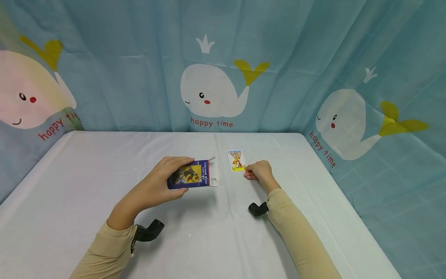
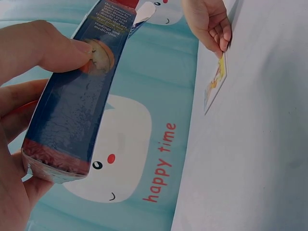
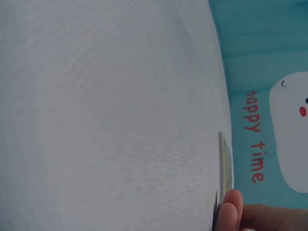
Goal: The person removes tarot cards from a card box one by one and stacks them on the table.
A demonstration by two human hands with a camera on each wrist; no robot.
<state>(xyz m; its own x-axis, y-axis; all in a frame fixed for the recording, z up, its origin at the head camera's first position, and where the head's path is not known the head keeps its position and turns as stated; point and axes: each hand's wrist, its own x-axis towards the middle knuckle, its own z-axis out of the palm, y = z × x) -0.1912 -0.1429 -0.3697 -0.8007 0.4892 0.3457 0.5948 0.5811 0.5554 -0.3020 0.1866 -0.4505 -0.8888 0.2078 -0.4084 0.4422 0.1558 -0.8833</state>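
My left hand (image 1: 156, 182) grips a blue and yellow tarot card box (image 1: 189, 175) above the table, thumb on one narrow side and fingers on the other. The box lies sideways with its open flap end (image 1: 213, 176) pointing right; whether cards are inside is hidden. To the right, my right hand (image 1: 259, 172) pinches a tarot card (image 1: 235, 159) by its near right corner, picture side up. In the right wrist view the card (image 3: 224, 163) appears edge-on, close to the tabletop. I cannot tell whether other cards lie beneath it.
A white cloth covers the table (image 1: 209, 240). Behind it and along the sides hangs a blue curtain (image 1: 139, 77) printed with whales. Black wrist devices (image 1: 150, 231) sit at both sleeves.
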